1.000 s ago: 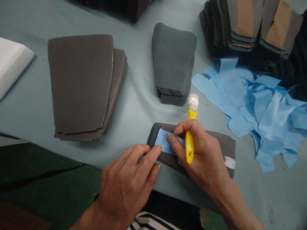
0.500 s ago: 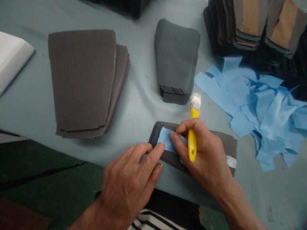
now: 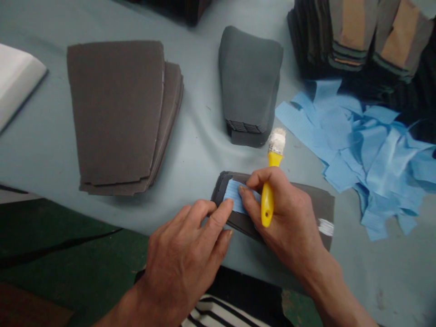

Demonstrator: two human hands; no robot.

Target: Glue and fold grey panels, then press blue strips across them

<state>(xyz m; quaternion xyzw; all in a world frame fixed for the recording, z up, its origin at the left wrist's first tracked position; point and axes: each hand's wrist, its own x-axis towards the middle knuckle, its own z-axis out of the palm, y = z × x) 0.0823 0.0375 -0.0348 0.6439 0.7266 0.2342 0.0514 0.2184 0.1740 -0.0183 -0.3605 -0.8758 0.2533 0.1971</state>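
Observation:
A dark grey padded piece [image 3: 315, 200] lies near the table's front edge, with a white smear at its right end. On its left part rests a light blue fabric strip [image 3: 235, 195]. My left hand [image 3: 190, 245] presses its fingertips on the strip's lower left edge, fingers partly spread. My right hand [image 3: 286, 213] holds a yellow-handled brush [image 3: 267, 204], its white-coated bristles pointing away from me. The thumb and index finger of that hand touch the strip. Part of the strip is hidden under the right hand.
Brown-grey panels [image 3: 116, 113] are stacked at the left. A dark grey stack [image 3: 250, 81] stands behind the work. Blue strips [image 3: 368, 145] lie heaped at the right, below dark stacks with tan patches [image 3: 354, 27]. A white object [image 3: 17, 81] sits far left.
The brush has tilted, its handle end shifting slightly left in my right hand. My right hand has moved a little left; the left hand stays nearly still on the strip.

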